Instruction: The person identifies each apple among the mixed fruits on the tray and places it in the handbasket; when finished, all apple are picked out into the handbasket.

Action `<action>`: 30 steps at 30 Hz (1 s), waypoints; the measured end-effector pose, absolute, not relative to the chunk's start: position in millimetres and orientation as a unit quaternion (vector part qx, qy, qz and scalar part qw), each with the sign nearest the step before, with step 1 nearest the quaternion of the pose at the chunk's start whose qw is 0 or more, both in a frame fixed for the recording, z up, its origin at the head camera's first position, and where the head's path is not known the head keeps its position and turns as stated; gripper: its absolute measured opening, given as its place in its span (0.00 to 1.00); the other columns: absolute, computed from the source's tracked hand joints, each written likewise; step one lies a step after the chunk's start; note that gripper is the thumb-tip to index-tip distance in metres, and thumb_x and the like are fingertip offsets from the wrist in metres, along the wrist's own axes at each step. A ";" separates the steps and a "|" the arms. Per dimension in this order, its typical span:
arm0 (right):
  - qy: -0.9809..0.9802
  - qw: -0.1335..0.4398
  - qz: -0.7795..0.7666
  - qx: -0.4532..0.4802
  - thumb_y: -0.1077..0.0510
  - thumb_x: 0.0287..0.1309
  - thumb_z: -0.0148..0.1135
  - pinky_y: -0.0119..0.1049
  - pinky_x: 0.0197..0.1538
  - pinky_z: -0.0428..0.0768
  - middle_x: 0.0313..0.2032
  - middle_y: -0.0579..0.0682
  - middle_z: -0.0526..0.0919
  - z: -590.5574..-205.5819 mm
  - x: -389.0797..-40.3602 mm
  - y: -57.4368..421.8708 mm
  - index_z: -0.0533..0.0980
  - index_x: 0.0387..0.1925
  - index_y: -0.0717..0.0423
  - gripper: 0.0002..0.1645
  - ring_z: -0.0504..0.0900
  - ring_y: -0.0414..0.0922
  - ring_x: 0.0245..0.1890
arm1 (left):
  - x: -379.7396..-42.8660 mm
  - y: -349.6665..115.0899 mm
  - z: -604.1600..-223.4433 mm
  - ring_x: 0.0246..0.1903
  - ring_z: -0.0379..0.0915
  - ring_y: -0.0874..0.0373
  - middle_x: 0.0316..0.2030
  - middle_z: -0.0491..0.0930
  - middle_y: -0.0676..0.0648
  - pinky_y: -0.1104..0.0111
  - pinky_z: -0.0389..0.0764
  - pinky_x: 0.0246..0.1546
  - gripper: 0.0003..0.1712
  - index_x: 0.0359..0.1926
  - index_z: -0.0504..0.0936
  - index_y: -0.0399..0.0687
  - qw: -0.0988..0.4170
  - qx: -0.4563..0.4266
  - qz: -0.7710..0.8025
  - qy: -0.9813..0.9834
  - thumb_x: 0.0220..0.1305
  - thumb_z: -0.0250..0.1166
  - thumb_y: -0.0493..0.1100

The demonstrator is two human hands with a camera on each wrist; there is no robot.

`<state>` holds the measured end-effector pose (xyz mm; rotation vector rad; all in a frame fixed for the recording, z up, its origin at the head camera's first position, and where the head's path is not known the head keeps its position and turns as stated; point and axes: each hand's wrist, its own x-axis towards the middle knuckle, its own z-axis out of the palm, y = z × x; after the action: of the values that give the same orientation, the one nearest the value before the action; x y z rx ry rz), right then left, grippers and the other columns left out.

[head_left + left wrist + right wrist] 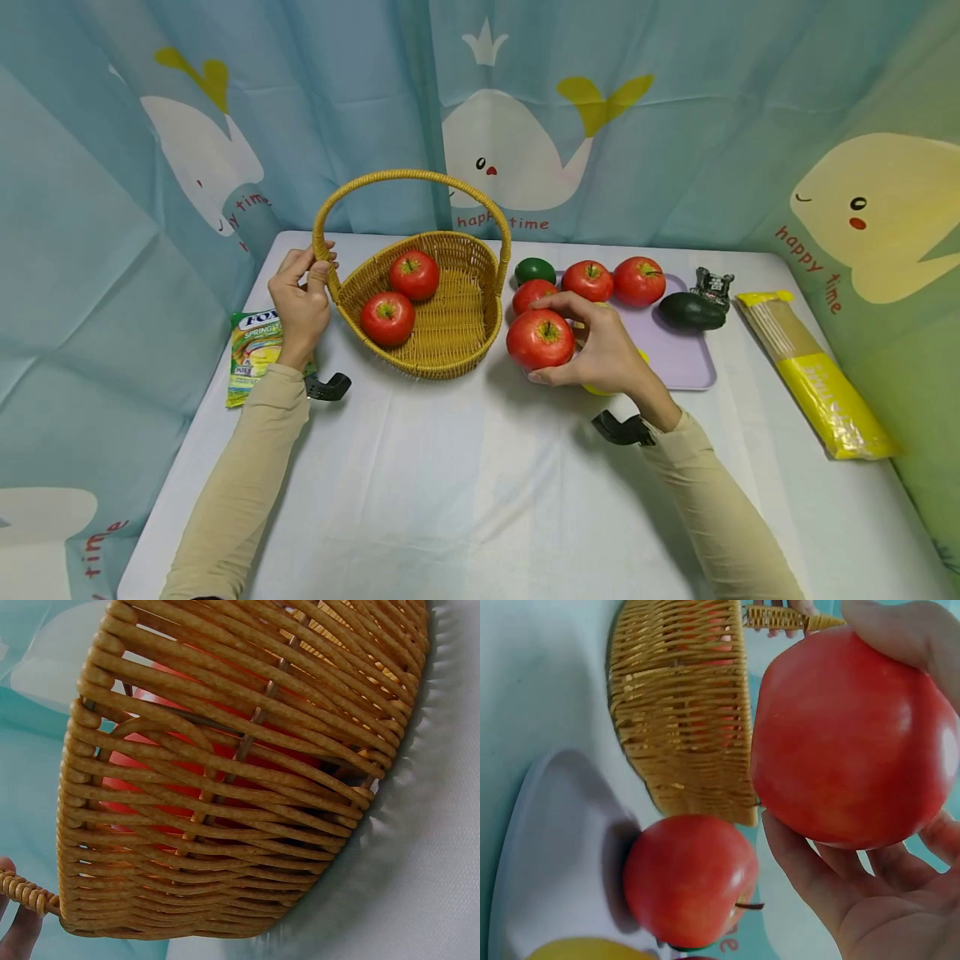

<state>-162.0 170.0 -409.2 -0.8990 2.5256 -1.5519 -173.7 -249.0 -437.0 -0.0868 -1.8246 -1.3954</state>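
My left hand [300,300] grips the left foot of the handle of a wicker basket [457,333]. Two red apples, one behind [414,275] and one in front [387,318], lie in the basket's left half; the left wrist view shows red through the weave [225,847]. Held between thumb and fingers of my right hand [611,350] is another red apple [540,340], raised to the right of the basket. Behind it, a further apple [534,293] sits at the left end of a lilac tray [697,371]; the right wrist view shows this apple [690,881] below the held one.
Two more apples [587,281] [639,281], a dark green avocado-like fruit [692,311] and a small black packet [712,285] are at the tray. A green oval fruit [535,270] lies behind. Yellow items are partly hidden. A noodle pack [825,383] lies right, a soup packet [251,354] left.
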 end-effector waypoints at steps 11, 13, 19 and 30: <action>0.780 0.057 -0.541 -0.308 0.63 0.32 0.91 0.39 0.52 0.89 0.57 0.44 0.85 -401.0 -167.3 157.7 0.82 0.62 0.45 0.48 0.83 0.47 0.54 | -173.5 -251.0 -437.3 0.40 0.83 0.65 0.39 0.84 0.36 0.80 0.83 0.39 0.12 0.51 0.90 0.32 0.404 -0.044 -0.562 -0.720 0.75 0.63 0.32; 0.774 0.061 -0.549 -0.310 0.63 0.33 0.90 0.38 0.52 0.89 0.57 0.45 0.85 -400.1 -168.1 155.4 0.83 0.62 0.45 0.47 0.83 0.47 0.55 | -173.6 -251.1 -437.4 0.40 0.83 0.66 0.38 0.84 0.42 0.80 0.83 0.38 0.12 0.51 0.90 0.33 0.404 -0.045 -0.563 -0.719 0.75 0.63 0.32; 0.759 0.078 -0.567 -0.310 0.65 0.38 0.88 0.37 0.55 0.89 0.59 0.49 0.86 -397.1 -170.3 148.3 0.82 0.65 0.50 0.47 0.83 0.48 0.57 | -174.1 -250.9 -437.4 0.40 0.83 0.68 0.38 0.84 0.47 0.81 0.82 0.37 0.11 0.50 0.91 0.33 0.408 -0.042 -0.561 -0.719 0.74 0.64 0.31; 0.766 0.100 -0.562 -0.294 0.61 0.43 0.87 0.38 0.55 0.89 0.63 0.50 0.84 -388.6 -170.0 130.8 0.79 0.69 0.48 0.47 0.84 0.49 0.57 | -174.0 -251.6 -438.5 0.40 0.82 0.69 0.38 0.85 0.47 0.81 0.80 0.37 0.12 0.51 0.90 0.33 0.408 -0.040 -0.555 -0.724 0.75 0.64 0.33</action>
<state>-170.0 130.8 -388.6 -0.8691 2.2657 -1.6618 -174.0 -251.6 -438.5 -0.1018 -1.8241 -1.3979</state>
